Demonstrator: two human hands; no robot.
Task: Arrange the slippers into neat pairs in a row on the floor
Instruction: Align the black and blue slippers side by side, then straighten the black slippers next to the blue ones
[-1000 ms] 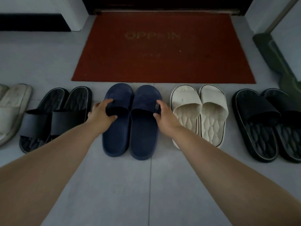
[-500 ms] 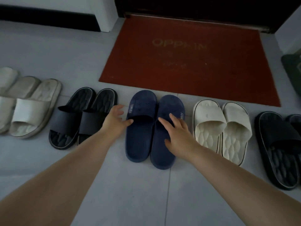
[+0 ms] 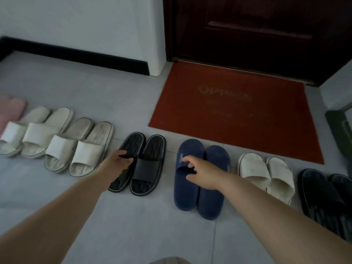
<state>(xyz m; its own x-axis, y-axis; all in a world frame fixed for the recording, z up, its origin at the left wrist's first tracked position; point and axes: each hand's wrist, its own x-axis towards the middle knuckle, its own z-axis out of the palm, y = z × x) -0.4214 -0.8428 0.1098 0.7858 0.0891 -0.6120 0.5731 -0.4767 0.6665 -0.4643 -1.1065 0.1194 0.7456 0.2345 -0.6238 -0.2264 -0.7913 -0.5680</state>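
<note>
Slippers stand in pairs in a row on the grey tiled floor. My left hand grips the strap of the left slipper of a black pair. To its right sits a navy blue pair. My right hand hovers over the left navy slipper's strap with its fingers apart and loosely curled. Further right come a white pair and another black pair. Left of my hands lie two cream pairs, both angled, and a pink slipper at the frame edge.
A red doormat lies behind the row, in front of a dark wooden door. A white wall corner with a black skirting board stands at the back left. A dark green object sits at the right edge.
My left hand left the navy pair and took hold of the black slipper to its left. My right hand shifted onto the left navy slipper. The view swung left and up, showing more slippers.
</note>
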